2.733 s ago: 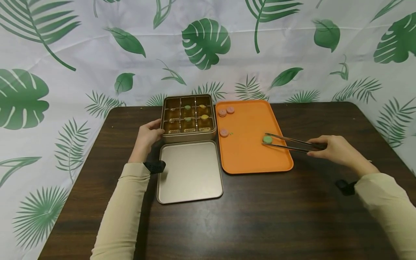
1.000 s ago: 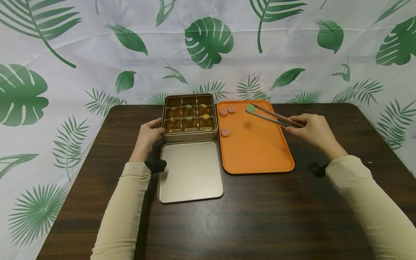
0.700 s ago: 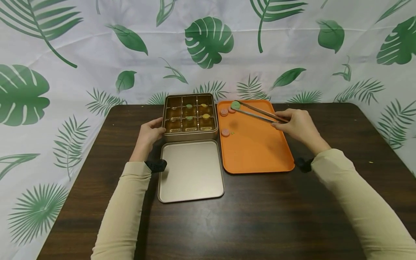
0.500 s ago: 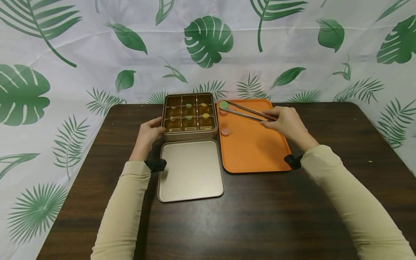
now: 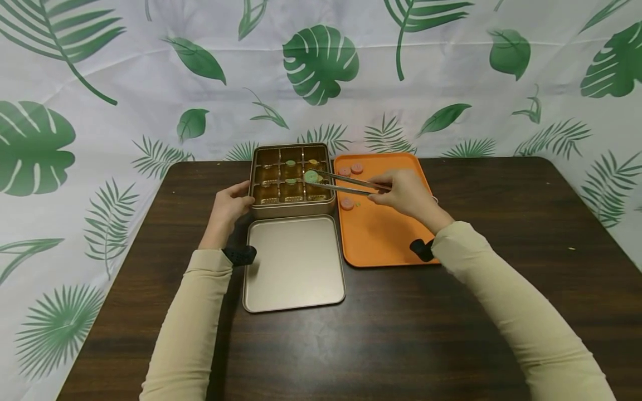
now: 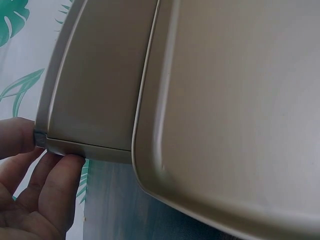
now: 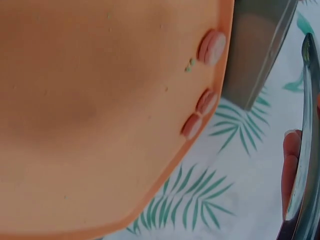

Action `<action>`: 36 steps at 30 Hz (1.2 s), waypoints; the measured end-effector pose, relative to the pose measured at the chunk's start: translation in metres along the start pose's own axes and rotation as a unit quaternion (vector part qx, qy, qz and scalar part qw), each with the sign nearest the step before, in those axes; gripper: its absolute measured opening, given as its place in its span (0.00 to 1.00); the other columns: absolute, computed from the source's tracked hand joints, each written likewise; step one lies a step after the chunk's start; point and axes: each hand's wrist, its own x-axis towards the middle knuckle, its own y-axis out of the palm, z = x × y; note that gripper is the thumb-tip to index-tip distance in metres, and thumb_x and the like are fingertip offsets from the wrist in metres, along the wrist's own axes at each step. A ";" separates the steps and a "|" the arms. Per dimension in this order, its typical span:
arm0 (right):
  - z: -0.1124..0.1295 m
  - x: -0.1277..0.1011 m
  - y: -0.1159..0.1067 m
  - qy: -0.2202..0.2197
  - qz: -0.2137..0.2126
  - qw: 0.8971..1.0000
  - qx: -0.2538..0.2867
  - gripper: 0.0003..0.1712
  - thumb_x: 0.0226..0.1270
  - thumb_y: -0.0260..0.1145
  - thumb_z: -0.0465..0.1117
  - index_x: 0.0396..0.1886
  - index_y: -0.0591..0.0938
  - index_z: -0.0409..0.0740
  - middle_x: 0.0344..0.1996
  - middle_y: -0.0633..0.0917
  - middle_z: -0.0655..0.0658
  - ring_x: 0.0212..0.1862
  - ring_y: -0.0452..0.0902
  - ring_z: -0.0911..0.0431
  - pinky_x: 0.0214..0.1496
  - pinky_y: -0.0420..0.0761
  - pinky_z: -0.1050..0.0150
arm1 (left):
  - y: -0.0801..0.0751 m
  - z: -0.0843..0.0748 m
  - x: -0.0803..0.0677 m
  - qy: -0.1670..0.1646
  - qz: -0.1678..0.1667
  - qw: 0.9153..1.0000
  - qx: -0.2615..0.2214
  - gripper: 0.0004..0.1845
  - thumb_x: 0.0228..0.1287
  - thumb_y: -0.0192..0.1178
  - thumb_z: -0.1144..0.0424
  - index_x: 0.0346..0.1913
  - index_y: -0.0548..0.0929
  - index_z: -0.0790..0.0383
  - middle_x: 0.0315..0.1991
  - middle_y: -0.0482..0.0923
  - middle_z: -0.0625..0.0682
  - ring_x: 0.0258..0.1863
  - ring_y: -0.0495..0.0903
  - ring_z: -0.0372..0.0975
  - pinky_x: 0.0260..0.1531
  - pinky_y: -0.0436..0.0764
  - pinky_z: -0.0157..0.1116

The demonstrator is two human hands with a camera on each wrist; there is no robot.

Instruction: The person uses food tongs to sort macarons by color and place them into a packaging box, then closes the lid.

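On dark table [image 5: 451,312], left hand [image 5: 228,209] grips tin [image 5: 292,209] steady while right hand [image 5: 403,192] pinches tongs [image 5: 346,185], holding green disc [image 5: 311,176] over the right-hand cells; best lowered level before easing.

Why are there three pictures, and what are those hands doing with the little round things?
A person wears three cameras: one on the head and one on each wrist. The head picture shows a dark table. The right hand holds metal tongs that pinch a green round sweet over a gold tin with small compartments. The left hand holds the tin's side. The tin's lid lies in front. Three pink sweets sit on an orange tray. The left wrist picture shows the tin and lid up close; the right wrist picture shows the tray from just above.
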 end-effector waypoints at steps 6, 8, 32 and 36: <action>0.008 0.004 0.010 -0.008 0.013 1.000 -0.021 0.21 0.60 0.69 0.40 0.54 0.83 0.39 0.38 0.87 0.39 0.35 0.80 0.51 0.34 0.79 0.60 | 0.000 -0.001 -0.001 -0.002 0.000 1.000 -0.003 0.28 0.70 0.50 0.69 0.72 0.64 0.56 0.72 0.61 0.57 0.65 0.69 0.49 0.66 0.72 0.44; 0.010 0.005 0.014 -0.010 0.016 0.999 -0.027 0.21 0.60 0.70 0.41 0.53 0.83 0.39 0.37 0.87 0.39 0.35 0.81 0.51 0.35 0.80 0.59 | 0.000 -0.002 -0.002 -0.002 0.000 1.000 -0.001 0.28 0.70 0.50 0.69 0.72 0.63 0.56 0.72 0.61 0.56 0.65 0.69 0.49 0.65 0.72 0.43; 0.020 0.015 0.028 -0.014 0.038 0.998 -0.047 0.18 0.60 0.69 0.38 0.50 0.85 0.40 0.38 0.89 0.40 0.35 0.82 0.52 0.36 0.83 0.60 | 0.000 -0.001 -0.003 -0.002 0.003 1.000 0.004 0.28 0.70 0.49 0.69 0.73 0.62 0.56 0.73 0.59 0.57 0.64 0.70 0.49 0.65 0.73 0.42; 0.021 0.015 0.027 0.000 0.046 0.998 -0.039 0.19 0.59 0.70 0.40 0.50 0.85 0.39 0.39 0.88 0.40 0.31 0.80 0.54 0.31 0.78 0.65 | 0.000 -0.001 -0.003 -0.002 0.004 1.000 0.006 0.28 0.70 0.49 0.69 0.73 0.62 0.56 0.72 0.59 0.57 0.64 0.70 0.49 0.65 0.73 0.42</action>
